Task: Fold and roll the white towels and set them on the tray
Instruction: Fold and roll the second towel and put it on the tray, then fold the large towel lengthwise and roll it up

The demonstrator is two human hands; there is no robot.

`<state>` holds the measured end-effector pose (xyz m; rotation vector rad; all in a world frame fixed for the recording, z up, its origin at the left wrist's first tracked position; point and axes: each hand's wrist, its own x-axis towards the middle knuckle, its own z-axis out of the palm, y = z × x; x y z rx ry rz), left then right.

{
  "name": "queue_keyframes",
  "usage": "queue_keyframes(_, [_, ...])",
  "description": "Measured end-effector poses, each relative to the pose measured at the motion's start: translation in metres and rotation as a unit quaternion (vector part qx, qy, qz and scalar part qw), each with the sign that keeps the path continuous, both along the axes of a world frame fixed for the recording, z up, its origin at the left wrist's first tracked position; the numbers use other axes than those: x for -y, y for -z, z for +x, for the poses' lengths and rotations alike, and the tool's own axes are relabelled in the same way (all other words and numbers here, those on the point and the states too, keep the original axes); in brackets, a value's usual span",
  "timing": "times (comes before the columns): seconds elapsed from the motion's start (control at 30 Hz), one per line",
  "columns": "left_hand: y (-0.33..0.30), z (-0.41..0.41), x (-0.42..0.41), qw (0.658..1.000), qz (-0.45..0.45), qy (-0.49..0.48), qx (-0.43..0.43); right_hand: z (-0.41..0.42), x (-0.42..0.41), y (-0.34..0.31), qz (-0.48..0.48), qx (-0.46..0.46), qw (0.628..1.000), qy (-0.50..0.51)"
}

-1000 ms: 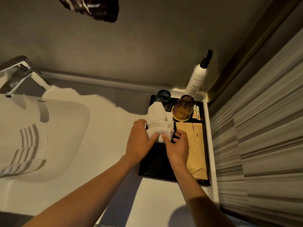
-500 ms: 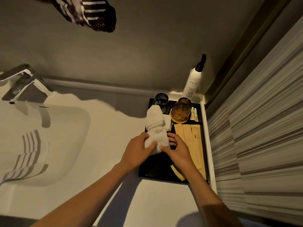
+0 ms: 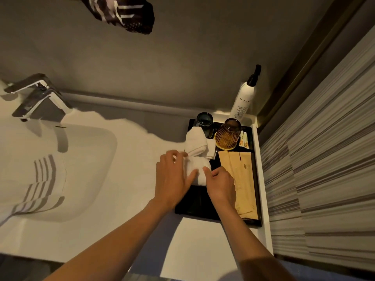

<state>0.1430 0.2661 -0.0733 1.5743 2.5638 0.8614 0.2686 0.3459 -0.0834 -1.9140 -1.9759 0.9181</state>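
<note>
Both hands have slid nearer along the rolled towel (image 3: 195, 171), which lies on the left half of the black tray (image 3: 194, 208). Left hand (image 3: 172, 179) presses spread fingers on its side; right hand (image 3: 220, 184) pinches its near end. A second towel (image 3: 195, 140) rests behind, beside two glasses (image 3: 227, 133).

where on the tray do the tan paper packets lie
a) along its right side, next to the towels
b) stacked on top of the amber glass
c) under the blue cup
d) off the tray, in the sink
a: the tan paper packets lie flat along the right side of the black tray, beside the white towels and in front of the amber glass.
</note>
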Motion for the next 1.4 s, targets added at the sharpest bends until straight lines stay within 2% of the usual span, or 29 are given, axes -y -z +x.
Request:
queue_keyframes(0.03, [0.004,-0.002,0.010,0.995,-0.013,0.084,-0.060,0.000,0.000,0.001,-0.005,-0.007,1.000,0.009])
queue_keyframes(0.07, [0.009,-0.004,0.018,0.983,-0.055,0.154,-0.084,0.000,-0.001,0.001,-0.011,-0.011,1.000,0.012])
queue_keyframes(0.1, [0.010,-0.007,0.022,0.975,-0.098,0.185,-0.076,-0.001,-0.002,-0.001,-0.014,-0.010,1.000,0.010])
queue_keyframes(0.13, [0.009,-0.008,0.022,0.969,-0.099,0.205,-0.097,-0.001,-0.003,-0.003,-0.013,-0.003,1.000,0.007])
queue_keyframes(0.2, [0.017,-0.008,0.014,0.970,-0.091,0.212,-0.073,0.000,-0.006,-0.007,-0.003,0.008,1.000,0.013])
queue_keyframes(0.3, [0.016,-0.005,0.007,0.980,-0.076,0.167,-0.072,0.000,-0.008,-0.008,0.008,0.011,1.000,0.018])
queue_keyframes(0.4, [0.017,-0.005,0.009,0.980,-0.124,0.141,-0.070,-0.007,-0.002,-0.004,0.015,-0.005,1.000,0.018])
queue_keyframes(0.53, [0.007,-0.010,0.020,0.977,-0.108,0.170,-0.067,0.002,-0.003,-0.008,-0.004,-0.043,0.999,0.016])
queue_keyframes(0.83, [-0.011,-0.015,0.048,0.983,-0.040,0.179,-0.005,0.031,0.019,-0.037,0.102,-0.083,0.991,0.006])
queue_keyframes(0.97, [-0.009,-0.033,0.079,0.984,-0.041,0.169,0.027,0.036,0.045,-0.060,0.190,-0.118,0.975,-0.008])
queue_keyframes(1.03, [-0.006,-0.046,0.099,0.984,-0.064,0.160,0.034,0.029,0.061,-0.070,0.216,-0.133,0.967,-0.034])
queue_keyframes(1.17, [-0.009,-0.086,0.156,0.991,-0.092,0.067,0.073,-0.034,0.093,-0.091,0.240,-0.186,0.938,-0.167])
queue_keyframes(1.27, [-0.005,-0.127,0.196,0.992,-0.097,0.011,0.082,-0.090,0.128,-0.095,0.204,-0.192,0.922,-0.267])
queue_keyframes(1.4, [0.002,-0.181,0.251,0.987,-0.123,-0.050,0.093,-0.160,0.187,-0.084,0.144,-0.149,0.892,-0.403])
